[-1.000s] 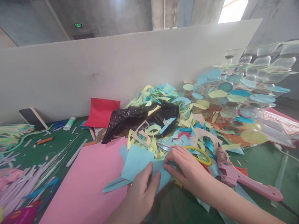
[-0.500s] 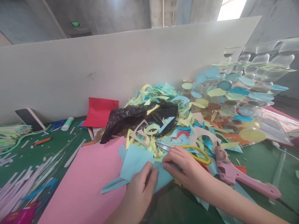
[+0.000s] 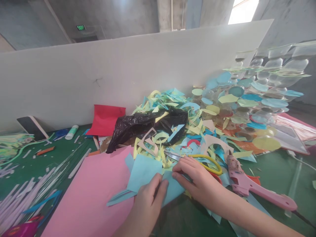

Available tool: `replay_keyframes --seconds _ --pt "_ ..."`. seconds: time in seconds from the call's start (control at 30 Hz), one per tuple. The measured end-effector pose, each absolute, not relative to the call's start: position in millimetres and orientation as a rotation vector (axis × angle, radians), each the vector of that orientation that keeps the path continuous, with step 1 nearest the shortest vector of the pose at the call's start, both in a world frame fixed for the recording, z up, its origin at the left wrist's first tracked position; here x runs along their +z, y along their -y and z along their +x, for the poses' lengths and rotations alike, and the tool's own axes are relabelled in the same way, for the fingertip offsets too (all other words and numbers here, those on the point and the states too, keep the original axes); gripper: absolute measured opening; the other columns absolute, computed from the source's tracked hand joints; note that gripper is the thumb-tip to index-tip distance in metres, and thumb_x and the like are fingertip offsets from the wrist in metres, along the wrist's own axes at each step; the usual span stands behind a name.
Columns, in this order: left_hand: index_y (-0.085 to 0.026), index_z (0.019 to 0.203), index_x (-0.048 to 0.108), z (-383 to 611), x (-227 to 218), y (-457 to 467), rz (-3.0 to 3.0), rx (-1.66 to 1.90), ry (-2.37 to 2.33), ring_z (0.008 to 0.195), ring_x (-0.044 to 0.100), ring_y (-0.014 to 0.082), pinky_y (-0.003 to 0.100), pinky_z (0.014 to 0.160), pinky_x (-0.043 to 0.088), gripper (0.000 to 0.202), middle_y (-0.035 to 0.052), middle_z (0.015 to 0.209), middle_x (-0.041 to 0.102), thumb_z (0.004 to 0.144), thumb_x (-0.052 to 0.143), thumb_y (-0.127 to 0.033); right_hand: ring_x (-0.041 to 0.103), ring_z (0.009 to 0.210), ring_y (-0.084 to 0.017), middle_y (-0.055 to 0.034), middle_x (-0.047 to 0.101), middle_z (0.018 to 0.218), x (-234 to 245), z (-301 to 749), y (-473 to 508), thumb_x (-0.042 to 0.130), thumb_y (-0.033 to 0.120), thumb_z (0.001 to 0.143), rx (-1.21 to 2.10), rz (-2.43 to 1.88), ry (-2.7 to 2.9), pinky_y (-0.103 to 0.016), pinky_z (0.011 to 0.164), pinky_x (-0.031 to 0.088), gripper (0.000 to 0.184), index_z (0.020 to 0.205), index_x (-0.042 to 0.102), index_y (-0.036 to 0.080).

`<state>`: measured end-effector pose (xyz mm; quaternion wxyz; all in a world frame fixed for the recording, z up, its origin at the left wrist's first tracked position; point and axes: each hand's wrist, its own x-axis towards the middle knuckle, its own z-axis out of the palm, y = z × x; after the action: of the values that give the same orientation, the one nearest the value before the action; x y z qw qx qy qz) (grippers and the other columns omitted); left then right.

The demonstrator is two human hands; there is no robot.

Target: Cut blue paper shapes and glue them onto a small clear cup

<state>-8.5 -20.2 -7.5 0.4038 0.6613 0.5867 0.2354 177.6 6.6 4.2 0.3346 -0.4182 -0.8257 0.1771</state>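
Observation:
Between my two hands is a piece of light blue paper (image 3: 172,188), low over the near edge of the scrap pile. My left hand (image 3: 151,196) pinches its left side between thumb and fingers. On its upper right, my right hand (image 3: 190,172) grips the paper with curled fingers. Another light blue sheet (image 3: 144,171) lies just behind my left hand, partly over a large pink sheet (image 3: 98,187). Yellow-handled scissors (image 3: 209,161) rest right behind my right hand. A folded blue strip (image 3: 120,197) sits on the pink sheet.
A pink glue gun (image 3: 259,194) with its cord lies at right. Paper scraps heap around a black plastic bag (image 3: 138,126). Plastic cups (image 3: 274,64) topped with paper discs are stacked behind. A glue stick (image 3: 71,132) and purple strips (image 3: 22,199) lie left. A white board (image 3: 111,72) stands behind.
Both hands keep hold of the blue paper and have barely shifted. The whole view has tilted very slightly.

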Motion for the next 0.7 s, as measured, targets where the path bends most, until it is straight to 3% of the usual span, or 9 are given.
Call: replay_keyframes --seconds 0.43,0.7 --pt "-0.023 0.067 0.032 -11 -11 18 1.696 0.626 -1.498 0.05 0.032 0.0107 0.023 0.05 0.027 0.038 -0.0074 0.055 0.028 0.091 0.038 -0.052 0.055 0.076 -0.017 -0.0012 0.061 0.077 4 180 -7 0.048 0.022 0.097 0.476 -1.082 2.155 -0.03 0.069 0.044 0.014 0.083 0.053 0.021" --pt "-0.022 0.064 0.034 -9 -4 17 1.639 0.579 -1.48 0.05 0.038 0.0106 0.022 0.052 0.029 0.038 -0.0068 0.05 0.039 0.088 0.043 -0.049 0.054 0.079 -0.018 -0.0015 0.06 0.079 4 188 -12 0.046 0.022 0.097 0.497 -1.127 2.063 -0.031 0.072 0.044 0.015 0.084 0.053 0.021"
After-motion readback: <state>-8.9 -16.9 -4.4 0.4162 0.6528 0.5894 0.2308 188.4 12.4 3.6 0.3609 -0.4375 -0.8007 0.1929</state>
